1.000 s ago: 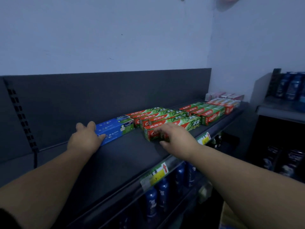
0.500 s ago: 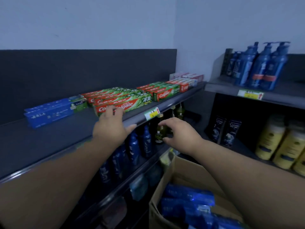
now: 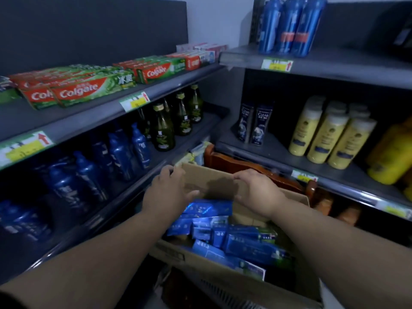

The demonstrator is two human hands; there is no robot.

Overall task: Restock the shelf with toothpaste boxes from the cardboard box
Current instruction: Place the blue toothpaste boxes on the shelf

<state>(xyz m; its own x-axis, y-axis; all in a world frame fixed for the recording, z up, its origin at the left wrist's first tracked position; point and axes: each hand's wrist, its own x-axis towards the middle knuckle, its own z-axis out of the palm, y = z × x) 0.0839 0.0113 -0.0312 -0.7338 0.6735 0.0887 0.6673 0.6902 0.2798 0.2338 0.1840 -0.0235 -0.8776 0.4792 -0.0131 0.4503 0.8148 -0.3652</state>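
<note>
An open cardboard box (image 3: 214, 273) stands low in front of me, filled with several blue toothpaste boxes (image 3: 243, 239) lying in a loose pile. My left hand (image 3: 167, 192) hovers over the box's left side with fingers spread and empty. Over the far right part of the box, my right hand (image 3: 256, 192) is also spread and holds nothing. Up on the left, the top shelf (image 3: 93, 118) carries rows of red-and-green Colgate boxes (image 3: 78, 90).
Blue pump bottles (image 3: 89, 175) and dark green bottles (image 3: 178, 114) fill the lower left shelf. The right unit holds Clear shampoo (image 3: 256, 123), yellow bottles (image 3: 330, 134) and tall blue bottles (image 3: 287, 25) on top. A wooden piece (image 3: 234, 163) sits behind the box.
Both hands left the top shelf and came down over the cardboard box. My view swung down and right from the shelf to the box.
</note>
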